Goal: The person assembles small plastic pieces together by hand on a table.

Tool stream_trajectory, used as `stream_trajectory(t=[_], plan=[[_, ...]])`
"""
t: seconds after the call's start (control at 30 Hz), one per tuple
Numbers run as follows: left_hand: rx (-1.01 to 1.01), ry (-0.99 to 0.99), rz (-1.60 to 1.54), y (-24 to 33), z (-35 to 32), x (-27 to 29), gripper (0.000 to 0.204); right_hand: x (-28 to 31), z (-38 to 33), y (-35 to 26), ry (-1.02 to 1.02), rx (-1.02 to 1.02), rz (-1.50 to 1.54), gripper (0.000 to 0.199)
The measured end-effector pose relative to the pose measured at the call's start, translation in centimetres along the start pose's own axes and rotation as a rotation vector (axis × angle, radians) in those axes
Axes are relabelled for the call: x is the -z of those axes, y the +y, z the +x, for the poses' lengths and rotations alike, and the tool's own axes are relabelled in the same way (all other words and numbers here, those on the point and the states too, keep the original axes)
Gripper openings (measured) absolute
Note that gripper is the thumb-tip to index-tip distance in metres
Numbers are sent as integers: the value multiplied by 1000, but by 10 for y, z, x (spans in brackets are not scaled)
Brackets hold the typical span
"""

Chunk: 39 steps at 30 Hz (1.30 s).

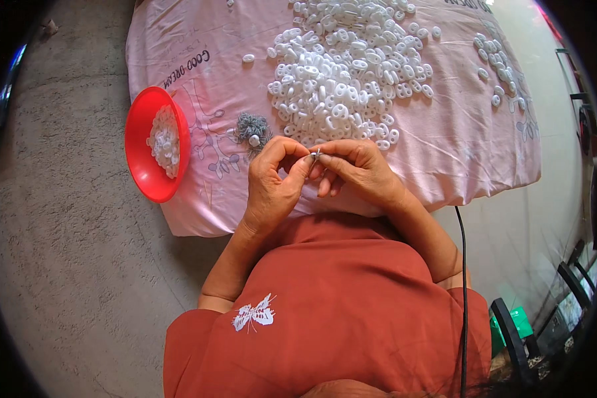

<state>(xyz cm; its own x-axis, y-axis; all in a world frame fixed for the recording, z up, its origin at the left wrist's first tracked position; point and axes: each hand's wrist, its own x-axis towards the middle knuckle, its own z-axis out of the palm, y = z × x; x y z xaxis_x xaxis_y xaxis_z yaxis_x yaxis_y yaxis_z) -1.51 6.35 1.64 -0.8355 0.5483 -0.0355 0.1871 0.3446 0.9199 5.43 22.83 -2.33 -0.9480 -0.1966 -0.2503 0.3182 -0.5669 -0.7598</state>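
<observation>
My left hand and my right hand meet at the near side of a heap of white plastic pieces. Thumb and forefinger of each are pinched together on one small white and grey piece, largely covered by the fingertips. Most pieces in the heap are oval with two holes. Just beyond my left hand lies a fluffy bundle of grey strands, with a white bit on it.
A red bowl holding white pieces sits at the table's left edge. Pink printed cloth covers the table. More white pieces are scattered at the far right. A black cable hangs at my right, near dark chair parts.
</observation>
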Motion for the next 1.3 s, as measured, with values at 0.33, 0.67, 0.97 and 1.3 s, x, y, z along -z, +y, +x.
stream_trajectory(t=[0.33, 0.67, 0.97, 1.3], plan=[[-39, 15, -14, 4, -2, -4, 6, 0, 0, 0, 62, 31, -30, 21], [54, 88, -197, -3, 3, 11, 4, -5, -2, 8, 541, 700, -520, 18], [171, 88, -189, 2, 1, 16, 6, -15, -2, 12, 499, 724, -1209, 20], [163, 98, -199, -2, 1, 16, 7, -11, -1, 15, 482, 681, -1209, 17]])
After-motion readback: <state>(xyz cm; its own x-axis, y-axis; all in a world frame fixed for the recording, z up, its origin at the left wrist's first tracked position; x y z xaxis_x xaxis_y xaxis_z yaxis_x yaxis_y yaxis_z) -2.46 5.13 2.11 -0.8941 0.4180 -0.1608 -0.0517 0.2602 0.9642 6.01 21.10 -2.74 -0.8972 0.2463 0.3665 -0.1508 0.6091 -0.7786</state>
